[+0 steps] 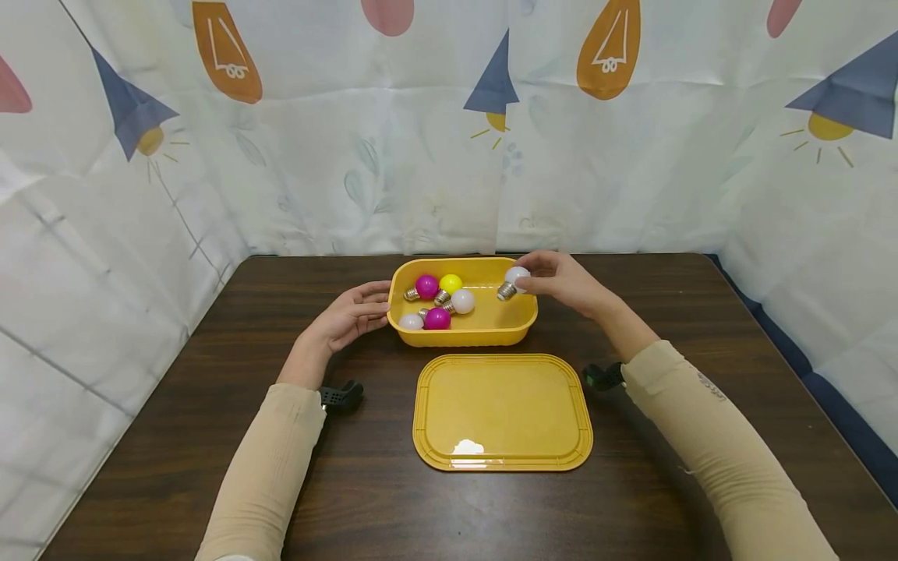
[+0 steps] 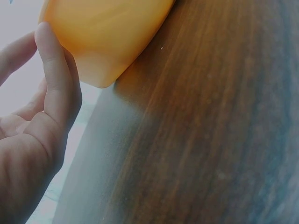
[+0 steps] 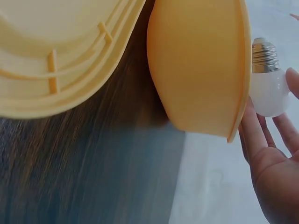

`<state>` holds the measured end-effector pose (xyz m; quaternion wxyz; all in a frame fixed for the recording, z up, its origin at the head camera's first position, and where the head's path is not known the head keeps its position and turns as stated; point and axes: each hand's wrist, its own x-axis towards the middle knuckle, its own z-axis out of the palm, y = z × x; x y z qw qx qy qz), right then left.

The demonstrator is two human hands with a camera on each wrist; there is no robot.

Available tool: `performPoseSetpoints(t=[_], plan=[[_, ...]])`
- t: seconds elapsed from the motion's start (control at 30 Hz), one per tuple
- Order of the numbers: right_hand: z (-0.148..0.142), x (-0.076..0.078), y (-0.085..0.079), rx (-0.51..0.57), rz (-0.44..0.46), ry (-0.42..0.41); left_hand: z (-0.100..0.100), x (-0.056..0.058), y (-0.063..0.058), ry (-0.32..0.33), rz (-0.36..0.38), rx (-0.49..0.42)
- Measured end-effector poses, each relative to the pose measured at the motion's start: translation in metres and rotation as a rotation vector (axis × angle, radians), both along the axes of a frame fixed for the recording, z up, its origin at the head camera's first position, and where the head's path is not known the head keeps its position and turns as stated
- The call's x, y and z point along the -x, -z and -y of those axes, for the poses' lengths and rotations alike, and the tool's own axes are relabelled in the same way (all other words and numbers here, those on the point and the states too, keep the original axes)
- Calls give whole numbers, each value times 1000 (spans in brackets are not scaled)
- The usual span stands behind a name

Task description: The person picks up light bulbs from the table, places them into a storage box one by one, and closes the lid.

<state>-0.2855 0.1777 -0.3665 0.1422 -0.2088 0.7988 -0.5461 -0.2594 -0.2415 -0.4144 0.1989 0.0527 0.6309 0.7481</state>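
Overhead, the head camera shows the right hand (image 1: pixel 568 282) pinching a white bulb (image 1: pixel 514 279) by its fingertips above the right end of the yellow tub (image 1: pixel 463 336), where two magenta bulbs (image 1: pixel 426 287), a yellow bulb (image 1: pixel 450 284) and two more white ones lie. The left hand (image 1: pixel 348 315) rests with relaxed, straight fingers against the tub's left wall. A yellow lid (image 1: pixel 501 411) lies on the table (image 1: pixel 175 436) just in front. From the left wrist, fingers (image 2: pixel 53 70) touch the tub's corner (image 2: pixel 103 32). From the right wrist, the white bulb (image 3: pixel 268 88) sits at the fingertips (image 3: pixel 294 79) beside the tub's rim (image 3: pixel 198 70).
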Motion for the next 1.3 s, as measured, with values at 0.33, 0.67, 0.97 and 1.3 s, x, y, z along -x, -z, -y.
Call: performPoseSetpoints(t=[0.33,0.67,0.97,1.3], plan=[[17,1,2,15,-4,-40,1,1,1,5,-8,-2],[35,5,6,34,39,-74,1,1,1,9,-11,3],[51,8,8,21,65,-85,0,1,1,8,-10,-1],[57,12,9,-16,65,-100,1,2,2,6,-10,3]])
